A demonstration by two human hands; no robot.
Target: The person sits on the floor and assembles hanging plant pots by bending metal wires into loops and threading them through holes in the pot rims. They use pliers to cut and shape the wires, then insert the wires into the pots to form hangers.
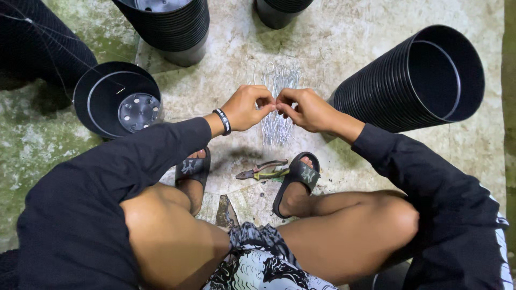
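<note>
Thin silvery wire piece (276,107): pinched between the fingertips of both hands, held above the floor near frame centre, slightly toward 12 o'clock. Its exact shape is too small to tell.

Left hand (246,108): fingers curled in tight, thumb and forefinger closed on the wire at the hand's 3 o'clock side. A black wristband (222,122) sits on the wrist.

Right hand (306,109): likewise curled, fingertips closed on the same wire at its 9 o'clock side. The two hands touch at the fingertips.

Directly beneath the hands: a loose pile of silvery bent wire hooks (278,80) on the pale concrete floor (344,37), spreading from 12 to 6 o'clock of the hands.

At 6 o'clock of the hands: rusty pliers with yellow-green handles (263,170) lying flat between two black slide sandals (299,177), apart from both.

At 3 o'clock: a long stack of black ribbed plastic pots lying on its side (387,91), mouth toward the upper right, just beside the right forearm.

At 9 o'clock: a single black plastic pot (97,91), tilted so its drain-holed base shows inside.

At 11 o'clock: an upright stack of black pots (177,32); at 12 o'clock another black stack (277,13), cut off by the frame edge.

Both arms wear black long sleeves (161,145); the person squats with bare knees.
</note>
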